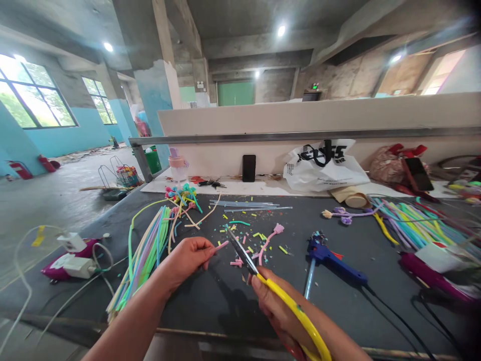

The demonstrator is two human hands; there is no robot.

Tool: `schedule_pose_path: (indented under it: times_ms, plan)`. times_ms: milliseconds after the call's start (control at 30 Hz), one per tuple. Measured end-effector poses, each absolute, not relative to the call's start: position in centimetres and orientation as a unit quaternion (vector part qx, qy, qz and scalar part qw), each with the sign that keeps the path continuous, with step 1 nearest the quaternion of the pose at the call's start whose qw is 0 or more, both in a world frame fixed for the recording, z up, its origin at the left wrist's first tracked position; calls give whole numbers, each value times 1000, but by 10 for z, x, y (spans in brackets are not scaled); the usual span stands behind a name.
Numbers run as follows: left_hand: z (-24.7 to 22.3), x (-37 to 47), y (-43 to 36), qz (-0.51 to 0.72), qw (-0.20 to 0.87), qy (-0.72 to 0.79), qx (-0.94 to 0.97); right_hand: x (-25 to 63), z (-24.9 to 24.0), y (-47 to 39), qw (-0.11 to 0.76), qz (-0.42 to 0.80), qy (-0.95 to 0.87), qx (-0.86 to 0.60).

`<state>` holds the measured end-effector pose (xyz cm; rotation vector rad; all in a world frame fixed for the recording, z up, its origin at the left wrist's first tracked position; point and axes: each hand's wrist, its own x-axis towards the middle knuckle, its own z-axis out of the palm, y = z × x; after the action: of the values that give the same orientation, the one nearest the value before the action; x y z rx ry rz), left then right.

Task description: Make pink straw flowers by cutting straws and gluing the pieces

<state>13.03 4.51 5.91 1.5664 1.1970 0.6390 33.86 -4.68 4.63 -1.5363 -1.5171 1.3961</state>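
My left hand (195, 255) pinches a short pink pipe cleaner (222, 245), whose end sticks out to the right. In my right hand (272, 293) is a pair of scissors (300, 311) with yellow handles, its blades pointing up and left close to that end. Whether the blades touch the pink piece I cannot tell. Just beyond the scissors lies a pink stem with a flower-like tip (268, 243). Cut pink bits (236, 262) and yellow scraps (259, 235) are strewn around it. A bundle of coloured pipe cleaners (146, 255) rests beside my left forearm.
A blue glue gun (334, 260) with a trailing cord lies to the right. Power strips (71, 260) with cables sit at the left. Clear glue sticks (248, 204), a phone (248, 168) and a white bag (325, 168) are toward the back. More pipe cleaners (417, 223) lie far right.
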Motion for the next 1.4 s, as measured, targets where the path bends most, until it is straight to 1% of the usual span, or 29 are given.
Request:
schedule_pose_path:
  times_ms: [133, 233, 467, 633, 1033, 1267, 1400]
  plan:
    - [60, 130, 46, 276, 516, 505, 634, 339, 51, -48, 271, 547, -542, -578]
    - [60, 133, 47, 284, 522, 501, 629, 338, 53, -50, 265, 536, -561, -572]
    - [64, 147, 47, 287, 519, 492, 638, 339, 47, -50, 250, 459, -643, -560]
    - [66, 153, 47, 281, 503, 485, 658, 340, 45, -49, 273, 402, -689, -538]
    - [66, 153, 47, 275, 498, 475, 672, 340, 48, -50, 278, 388, -700, -531]
    - [66, 153, 49, 275, 500, 478, 668, 339, 52, -48, 255, 389, -706, -533]
    - [66, 155, 51, 277, 501, 475, 668, 337, 52, -48, 267, 382, -690, -554]
